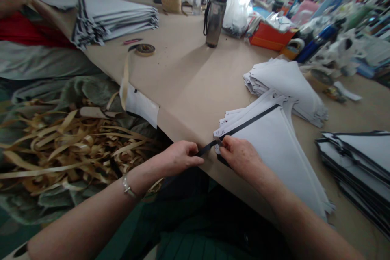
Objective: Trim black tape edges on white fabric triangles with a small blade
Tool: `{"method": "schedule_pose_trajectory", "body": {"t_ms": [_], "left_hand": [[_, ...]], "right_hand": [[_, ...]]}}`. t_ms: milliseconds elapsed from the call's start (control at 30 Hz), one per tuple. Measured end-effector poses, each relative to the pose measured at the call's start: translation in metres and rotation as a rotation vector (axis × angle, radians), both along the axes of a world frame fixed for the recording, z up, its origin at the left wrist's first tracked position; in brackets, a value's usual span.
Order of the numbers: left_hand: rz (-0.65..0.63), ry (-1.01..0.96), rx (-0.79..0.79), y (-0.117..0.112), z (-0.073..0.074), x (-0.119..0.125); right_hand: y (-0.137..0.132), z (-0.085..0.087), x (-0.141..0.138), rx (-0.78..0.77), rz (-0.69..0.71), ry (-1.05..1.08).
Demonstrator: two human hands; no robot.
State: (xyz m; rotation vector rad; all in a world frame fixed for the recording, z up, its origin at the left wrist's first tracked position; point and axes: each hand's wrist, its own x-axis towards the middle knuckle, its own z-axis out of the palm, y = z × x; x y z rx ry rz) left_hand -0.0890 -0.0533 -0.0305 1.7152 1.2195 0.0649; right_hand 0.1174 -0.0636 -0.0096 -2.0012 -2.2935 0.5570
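My left hand (183,155) is closed, pinching the loose end of a black tape strip (207,147) just off the table's front edge. The strip runs on along the upper edge of a white triangular panel (265,138), the top one in a fanned stack. My right hand (239,152) is closed over the panel's near corner, beside the strip. A small dark, flat piece shows at its fingertips; whether it is a blade or part of the tape I cannot tell. The undersides of the right fingers are hidden.
More white panels (280,77) lie behind, and black-edged ones (359,158) at the right. A tape roll (145,49), a pink cutter (132,41) and a bottle (215,20) are on the table. Peeled tan strips (76,146) fill a sack at the left. Another person sits far left.
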Motion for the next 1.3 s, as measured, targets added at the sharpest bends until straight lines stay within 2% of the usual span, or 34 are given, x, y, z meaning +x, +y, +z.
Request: {"method": "schedule_pose_trajectory", "body": {"t_ms": [100, 167, 267, 333, 433, 500, 567, 667, 767, 833, 900, 1000, 1133, 1233, 1300], "left_hand": [[0.072, -0.142, -0.135, 0.002, 0.007, 0.0], [0.134, -0.212, -0.17, 0.003, 0.011, 0.002], [0.156, -0.211, -0.051, -0.001, 0.018, 0.012], [0.093, -0.2, 0.073, -0.005, 0.024, 0.022], [-0.114, -0.272, 0.181, -0.013, 0.037, 0.038], [-0.203, -0.312, 0.262, -0.014, 0.044, 0.042], [-0.209, -0.28, 0.397, -0.01, 0.046, 0.039], [-0.189, -0.212, 0.57, 0.005, 0.041, 0.031], [-0.152, -0.251, 0.696, 0.021, 0.033, 0.031], [-0.117, -0.315, 0.674, 0.027, 0.027, 0.04], [-0.083, -0.365, 0.56, 0.031, 0.02, 0.053], [-0.048, -0.408, 0.466, 0.035, 0.008, 0.073], [0.0, -0.427, 0.531, 0.04, -0.005, 0.085], [0.076, -0.424, 0.502, 0.043, -0.009, 0.083], [0.089, -0.418, 0.476, 0.044, -0.008, 0.08]], "right_hand": [[-0.002, 0.001, -0.001, 0.0, 0.01, -0.026], [-0.003, 0.002, -0.002, 0.0, 0.016, -0.037], [-0.003, 0.002, -0.003, 0.006, 0.022, -0.067], [-0.003, 0.003, -0.005, 0.0, 0.025, -0.09], [-0.003, 0.006, -0.007, -0.037, 0.057, -0.068], [-0.004, 0.01, -0.003, -0.049, 0.077, 0.036], [-0.006, 0.016, 0.012, 0.008, 0.034, 0.181], [-0.008, 0.023, 0.06, 0.148, -0.158, 0.379], [-0.012, 0.025, 0.125, 0.202, -0.38, 0.416], [-0.012, 0.021, 0.164, 0.198, -0.497, 0.293], [-0.011, 0.014, 0.188, 0.163, -0.58, 0.179], [-0.008, 0.004, 0.2, 0.114, -0.641, 0.143], [-0.005, -0.005, 0.2, 0.081, -0.636, 0.219], [-0.008, -0.006, 0.199, 0.097, -0.631, 0.401], [-0.014, 0.003, 0.196, 0.147, -0.632, 0.604]]}}
